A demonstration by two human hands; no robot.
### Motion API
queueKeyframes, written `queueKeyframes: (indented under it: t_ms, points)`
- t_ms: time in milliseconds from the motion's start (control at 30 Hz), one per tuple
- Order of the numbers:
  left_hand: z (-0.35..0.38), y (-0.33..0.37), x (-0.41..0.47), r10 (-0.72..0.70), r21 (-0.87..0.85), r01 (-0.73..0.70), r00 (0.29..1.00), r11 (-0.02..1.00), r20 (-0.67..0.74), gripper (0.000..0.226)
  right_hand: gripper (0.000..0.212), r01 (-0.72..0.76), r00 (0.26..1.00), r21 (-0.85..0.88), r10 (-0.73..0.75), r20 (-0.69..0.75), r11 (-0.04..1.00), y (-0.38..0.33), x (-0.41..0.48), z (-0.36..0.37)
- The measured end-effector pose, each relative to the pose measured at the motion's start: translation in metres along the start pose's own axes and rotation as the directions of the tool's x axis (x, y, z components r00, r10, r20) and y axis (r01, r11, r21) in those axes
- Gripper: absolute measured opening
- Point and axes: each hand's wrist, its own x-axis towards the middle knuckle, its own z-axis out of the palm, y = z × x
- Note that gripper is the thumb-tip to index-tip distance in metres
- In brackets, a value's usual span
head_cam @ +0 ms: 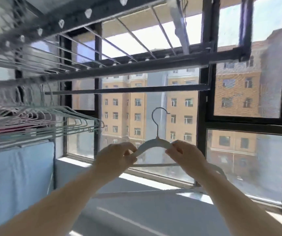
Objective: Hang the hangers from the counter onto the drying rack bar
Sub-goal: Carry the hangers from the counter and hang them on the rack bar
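Below the drying rack's thin lower bar, a pale hanger is held up in front of the window, well above the surface. The left hand pinches its left shoulder and the right hand pinches its right shoulder, fingers curled round the arms on both sides, so neither hand is nearer than the other. The hanger's long axis runs left to right, roughly parallel to the bar. Its hook stands upright between the hands with its open end towards the right. The hook's top lies under the bar and apart from it, with open window showing between them. The coming move looks like a straight lift, then a small shift to bring the hook's mouth over the bar. A crowd of hung hangers fills the rack's left end above a blue cloth. The bare stretch of bar above the hook looks like the natural landing place.
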Motion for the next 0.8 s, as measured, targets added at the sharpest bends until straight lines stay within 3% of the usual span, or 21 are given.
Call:
queueKeyframes:
  t_ms: [133, 300, 400, 467, 533, 567, 700, 800]
  points:
    - [-0.045, -0.063, -0.01, -0.072, 0.098, 0.082, 0.992, 0.992, -0.103, 0.007, 0.013, 0.095, 0.993, 0.068, -0.099, 0.065, 0.993, -0.058, 0.037, 0.054]
    - [-0.097, -0.114, -0.026, -0.158, 0.078, 0.183, 0.955, 0.98, -0.251, 0.003, 0.025, 0.3, 0.952, 0.011, -0.3, 0.063, 0.954, -0.129, 0.075, 0.082]
    - [-0.126, -0.135, -0.034, -0.18, 0.075, 0.217, 0.922, 0.973, -0.342, 0.01, 0.03, 0.465, 0.881, -0.136, -0.472, -0.021, 0.875, -0.165, 0.09, 0.085]
    - [-0.142, -0.146, -0.035, -0.193, 0.086, 0.245, 0.898, 0.966, -0.396, 0.009, 0.029, 0.56, 0.782, -0.307, -0.613, -0.109, 0.769, -0.183, 0.1, 0.082]
    - [-0.155, -0.153, -0.032, -0.19, 0.113, 0.263, 0.878, 0.958, -0.439, 0.011, 0.031, 0.512, 0.684, -0.588, -0.711, -0.163, 0.627, -0.198, 0.112, 0.075]
    - [-0.16, -0.156, -0.03, -0.186, 0.122, 0.268, 0.871, 0.956, -0.455, 0.013, 0.036, 0.446, 0.676, -0.681, -0.717, -0.17, 0.581, -0.205, 0.118, 0.071]
    - [-0.172, -0.159, -0.014, -0.202, 0.157, 0.307, 0.859, 0.939, -0.47, 0.015, 0.045, 0.258, 0.791, -0.82, -0.599, -0.124, 0.511, -0.226, 0.135, 0.047]
    - [-0.176, -0.157, 0.002, -0.21, 0.188, 0.323, 0.866, 0.927, -0.454, 0.015, 0.041, 0.184, 0.858, -0.815, -0.494, -0.139, 0.549, -0.233, 0.139, 0.031]
